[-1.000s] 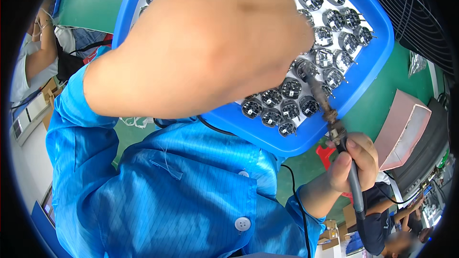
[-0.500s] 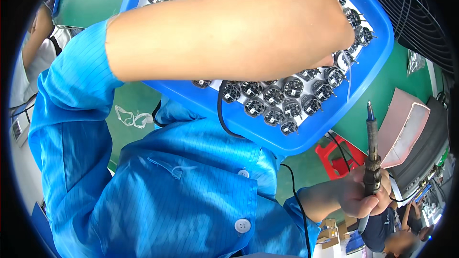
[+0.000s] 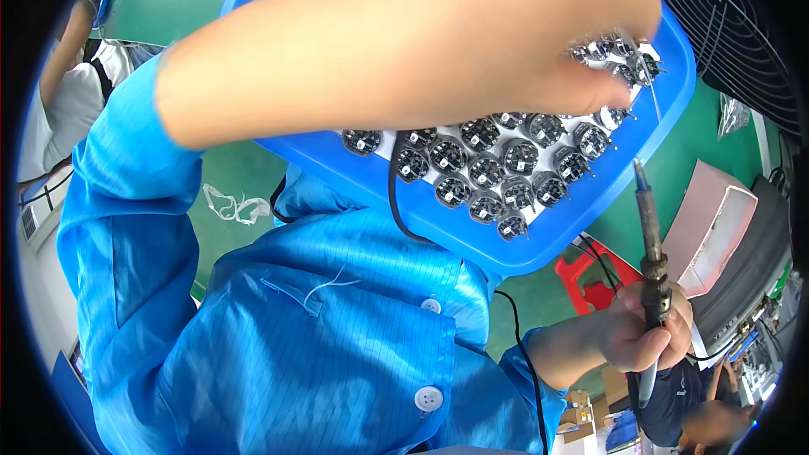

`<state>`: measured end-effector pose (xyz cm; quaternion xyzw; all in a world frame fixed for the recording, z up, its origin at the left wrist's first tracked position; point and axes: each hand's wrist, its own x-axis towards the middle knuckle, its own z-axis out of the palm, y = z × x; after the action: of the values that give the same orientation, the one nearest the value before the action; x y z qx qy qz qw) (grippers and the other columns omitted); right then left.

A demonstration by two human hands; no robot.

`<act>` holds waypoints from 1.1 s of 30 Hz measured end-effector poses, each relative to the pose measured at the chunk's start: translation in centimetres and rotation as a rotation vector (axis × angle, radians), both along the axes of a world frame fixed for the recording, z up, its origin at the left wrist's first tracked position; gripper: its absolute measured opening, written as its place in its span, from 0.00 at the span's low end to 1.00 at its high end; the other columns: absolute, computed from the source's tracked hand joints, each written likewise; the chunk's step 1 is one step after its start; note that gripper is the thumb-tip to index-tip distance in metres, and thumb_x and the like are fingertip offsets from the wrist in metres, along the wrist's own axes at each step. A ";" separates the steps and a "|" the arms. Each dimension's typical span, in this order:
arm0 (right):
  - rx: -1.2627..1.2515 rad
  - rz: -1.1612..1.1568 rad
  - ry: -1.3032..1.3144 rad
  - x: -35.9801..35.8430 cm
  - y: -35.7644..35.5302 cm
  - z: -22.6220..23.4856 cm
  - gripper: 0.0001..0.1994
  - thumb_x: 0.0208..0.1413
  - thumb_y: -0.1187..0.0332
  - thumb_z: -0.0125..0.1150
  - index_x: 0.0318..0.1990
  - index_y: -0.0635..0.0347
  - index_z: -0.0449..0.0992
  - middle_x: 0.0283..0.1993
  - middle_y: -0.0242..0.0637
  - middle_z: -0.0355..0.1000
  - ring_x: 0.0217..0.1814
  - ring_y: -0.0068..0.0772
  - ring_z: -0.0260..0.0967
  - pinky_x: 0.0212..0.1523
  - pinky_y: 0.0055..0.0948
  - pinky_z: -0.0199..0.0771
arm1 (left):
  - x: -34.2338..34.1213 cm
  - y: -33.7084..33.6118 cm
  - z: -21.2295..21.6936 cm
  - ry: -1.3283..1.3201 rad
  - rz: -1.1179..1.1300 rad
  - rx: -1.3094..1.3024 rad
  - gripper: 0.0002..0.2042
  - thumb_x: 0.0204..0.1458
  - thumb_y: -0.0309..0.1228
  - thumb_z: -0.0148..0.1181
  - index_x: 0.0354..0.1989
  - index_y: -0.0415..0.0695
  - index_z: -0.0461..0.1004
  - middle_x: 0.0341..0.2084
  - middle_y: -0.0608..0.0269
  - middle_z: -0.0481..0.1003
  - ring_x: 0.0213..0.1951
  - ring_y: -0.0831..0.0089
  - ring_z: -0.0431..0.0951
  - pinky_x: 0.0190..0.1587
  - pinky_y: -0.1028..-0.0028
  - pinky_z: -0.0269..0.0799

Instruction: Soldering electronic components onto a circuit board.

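My left hand (image 3: 539,25) reaches across the blue tray (image 3: 472,240), blurred by motion, its fingers curled above the far right part. A thin silvery wire (image 3: 649,84) trails from its fingertips over the tray's edge. In the tray, rows of small round black parts (image 3: 486,170) with metal pins and clear rims sit on a white sheet. Much of the tray is covered by my forearm. At the lower right, my right hand (image 3: 645,333) grips a soldering iron (image 3: 650,236) with its tip pointing up, apart from the tray.
A black wire fan guard (image 3: 729,34) stands at the upper right. Below it lie a clear plastic bag (image 3: 733,114) and a pink open box (image 3: 708,223). A red stool (image 3: 598,282) is under the tray's right side. A dark cable (image 3: 394,185) hangs over the tray. Other people are nearby.
My left hand has shifted up and right with the wire, uncovering more black parts. The soldering iron's tip has tilted slightly left, still in my right hand.
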<state>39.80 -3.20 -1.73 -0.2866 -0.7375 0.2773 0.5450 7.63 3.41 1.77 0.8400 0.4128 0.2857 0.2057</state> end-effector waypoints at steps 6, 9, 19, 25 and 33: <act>-0.004 0.018 -0.150 -0.5 -0.3 0.2 0.15 0.63 0.63 0.49 0.46 0.69 0.69 0.28 0.51 0.69 0.18 0.34 0.64 0.20 0.29 0.64 | -3.4 -1.2 1.4 -0.022 0.038 0.083 0.07 0.47 0.24 0.63 0.33 0.39 0.74 0.25 0.57 0.71 0.27 0.64 0.74 0.28 0.68 0.70; -0.015 -0.007 -0.267 -2.6 -0.6 0.8 0.14 0.63 0.64 0.50 0.44 0.71 0.69 0.27 0.50 0.68 0.20 0.35 0.65 0.20 0.28 0.63 | -3.9 -1.1 2.0 0.065 0.012 0.118 0.08 0.46 0.24 0.64 0.35 0.39 0.74 0.25 0.58 0.71 0.27 0.64 0.73 0.29 0.68 0.69; 0.135 -0.297 -0.057 -1.2 -1.0 0.2 0.13 0.60 0.66 0.43 0.39 0.69 0.68 0.21 0.48 0.66 0.17 0.34 0.61 0.17 0.29 0.61 | 0.8 0.5 -1.6 0.333 -0.177 0.022 0.07 0.48 0.33 0.61 0.28 0.45 0.71 0.24 0.61 0.68 0.30 0.60 0.76 0.29 0.64 0.73; 0.131 -0.388 -0.022 -0.2 -1.4 -0.6 0.13 0.59 0.66 0.44 0.39 0.70 0.68 0.22 0.50 0.66 0.16 0.34 0.60 0.20 0.29 0.63 | 1.7 0.2 -2.7 0.333 -0.167 0.084 0.07 0.46 0.32 0.59 0.26 0.45 0.68 0.26 0.63 0.68 0.30 0.64 0.76 0.28 0.66 0.74; 0.094 -0.356 -0.010 -0.1 -0.9 -0.7 0.12 0.59 0.66 0.46 0.38 0.70 0.67 0.21 0.49 0.66 0.15 0.33 0.60 0.18 0.28 0.63 | 0.9 0.5 -2.0 0.274 0.125 0.082 0.09 0.48 0.34 0.64 0.30 0.43 0.73 0.24 0.60 0.71 0.29 0.58 0.75 0.29 0.63 0.73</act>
<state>39.73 -4.14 -2.40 -0.3882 -0.6900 0.1405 0.5945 8.53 3.89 -0.20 0.8516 0.4764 0.1972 0.0947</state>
